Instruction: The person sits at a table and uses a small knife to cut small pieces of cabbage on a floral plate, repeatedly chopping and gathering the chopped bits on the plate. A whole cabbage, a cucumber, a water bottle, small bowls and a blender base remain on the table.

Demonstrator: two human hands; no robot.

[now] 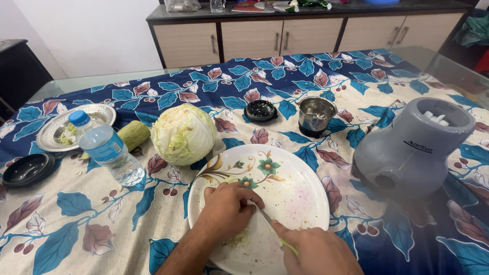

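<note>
A white round plate (295, 188) with a flower pattern lies in front of me on the cloth. My left hand (229, 206) rests on its near side, fingers curled over a small pile of pale chopped bits (239, 239). My right hand (316, 249) grips a knife (270, 221) with a green handle; its blade points toward the left hand's fingers. What lies under the left fingers is hidden.
A cabbage (183, 133) sits just beyond the plate, a green gourd (133, 135) and a lying water bottle (107, 150) to its left. A steel plate (53, 127), black lids (26, 169), a steel grinder jar (316, 114) and a grey mixer base (412, 147) stand around.
</note>
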